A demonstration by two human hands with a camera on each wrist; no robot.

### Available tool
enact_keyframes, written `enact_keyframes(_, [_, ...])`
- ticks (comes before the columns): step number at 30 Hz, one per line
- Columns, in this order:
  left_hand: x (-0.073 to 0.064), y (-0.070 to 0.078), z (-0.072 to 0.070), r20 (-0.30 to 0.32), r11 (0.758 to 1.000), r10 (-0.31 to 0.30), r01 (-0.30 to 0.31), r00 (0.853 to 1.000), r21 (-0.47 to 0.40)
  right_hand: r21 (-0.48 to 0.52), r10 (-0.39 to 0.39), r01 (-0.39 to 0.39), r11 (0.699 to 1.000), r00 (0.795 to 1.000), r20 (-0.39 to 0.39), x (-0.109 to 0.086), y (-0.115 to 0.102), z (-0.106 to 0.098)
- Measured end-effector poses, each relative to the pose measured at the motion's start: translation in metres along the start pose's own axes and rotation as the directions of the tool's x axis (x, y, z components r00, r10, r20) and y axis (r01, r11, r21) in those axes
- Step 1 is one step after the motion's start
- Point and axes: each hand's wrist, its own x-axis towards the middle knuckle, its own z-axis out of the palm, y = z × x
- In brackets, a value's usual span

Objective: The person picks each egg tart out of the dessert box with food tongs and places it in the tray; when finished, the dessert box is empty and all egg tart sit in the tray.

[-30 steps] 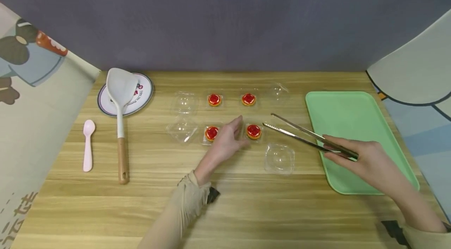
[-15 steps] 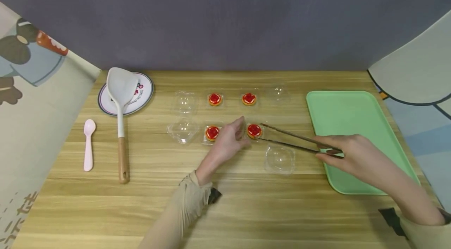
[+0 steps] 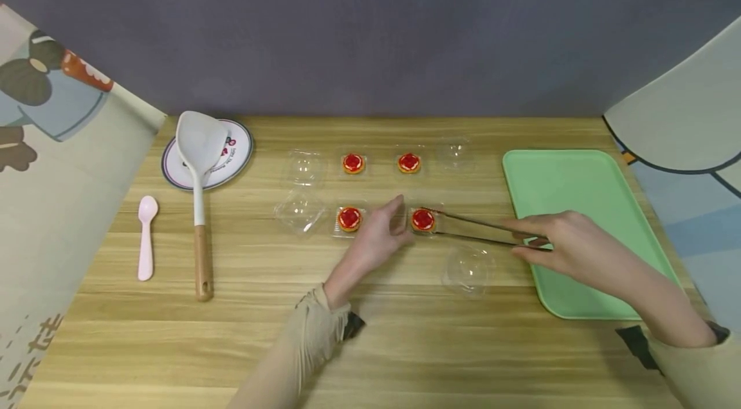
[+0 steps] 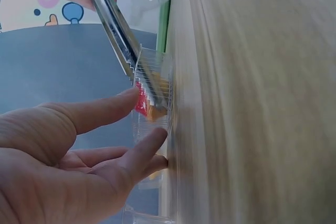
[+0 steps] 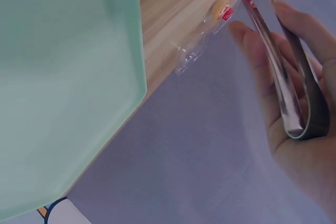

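My right hand [image 3: 579, 251] grips metal tongs [image 3: 483, 222], whose tips lie on either side of a small red-topped tart [image 3: 423, 220]. This tart sits in a clear plastic box at the front right of the group, its lid [image 3: 469, 271] folded open toward me. In the left wrist view the serrated tong tips [image 4: 152, 90] overlap the tart inside the box wall. My left hand [image 3: 379, 235] stands just left of that box, thumb and fingers spread apart, fingertips right at its edge. A second tart [image 3: 349, 218] lies left of this hand.
Two more tarts [image 3: 353, 163] sit behind in open clear boxes, their lids [image 3: 303, 169] out to the sides. A green tray [image 3: 579, 190] lies under my right forearm. At left are a white spatula [image 3: 198, 197] across a plate [image 3: 243, 161] and a pink spoon [image 3: 145, 248].
My right hand has brought the tongs leftward, from beside the front right tart to around it. That tart, with its box and lid, has shifted slightly right. My left hand has barely moved.
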Motion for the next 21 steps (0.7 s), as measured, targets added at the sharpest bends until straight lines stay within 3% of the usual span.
enact_keyframes(5, [-0.004,0.005,-0.004,0.015,0.999,-0.012,0.012,1.0,-0.037,0.006,0.021,-0.021,1.0,0.999,0.031,0.004,0.001,-0.001])
enact_keyframes(12, [-0.002,0.003,-0.003,0.041,0.995,0.001,0.003,0.999,-0.097,0.022,-0.022,0.021,1.0,0.999,0.031,0.01,0.003,0.002])
enact_keyframes(21, [-0.002,0.004,-0.002,0.002,0.998,0.017,-0.017,1.0,-0.068,-0.004,-0.051,0.051,0.999,0.999,0.003,0.014,0.003,0.004])
